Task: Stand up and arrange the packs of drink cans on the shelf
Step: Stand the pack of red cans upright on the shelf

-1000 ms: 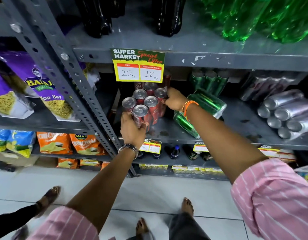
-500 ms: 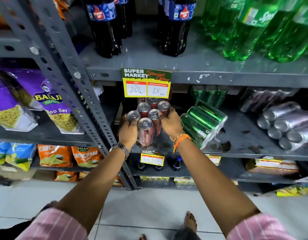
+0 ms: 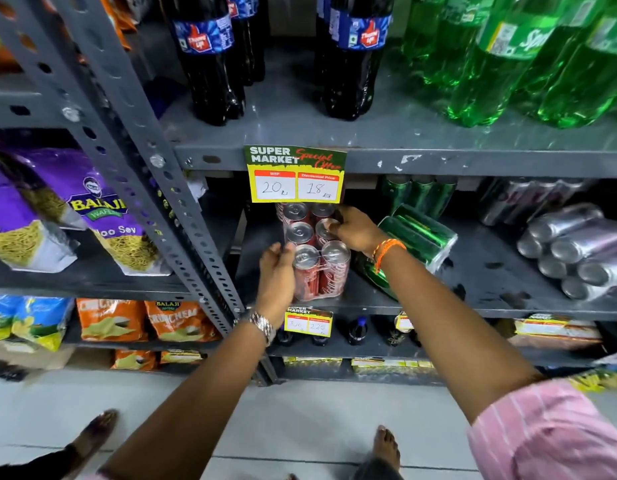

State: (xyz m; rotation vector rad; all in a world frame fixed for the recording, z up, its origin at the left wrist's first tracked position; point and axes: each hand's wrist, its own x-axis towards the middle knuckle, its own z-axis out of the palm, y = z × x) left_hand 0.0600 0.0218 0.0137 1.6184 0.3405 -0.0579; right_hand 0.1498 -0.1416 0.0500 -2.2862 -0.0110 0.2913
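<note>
Red cans, silver tops, shrink-wrapped in glossy clear film: the red can pack stands upright on the grey metal shelf, under the yellow price tag. Left hand lies flat against its left side, fingers loose, not closed. Right hand curls over the rear can tops. Just beside it, the green can pack lies tilted, partly hidden by the wrist. Far right, the silver can pack lies on its side, blurred.

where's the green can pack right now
In the head view the green can pack lies tipped on its side on the middle shelf, just right of the upright red can pack and behind the right hand.
</note>
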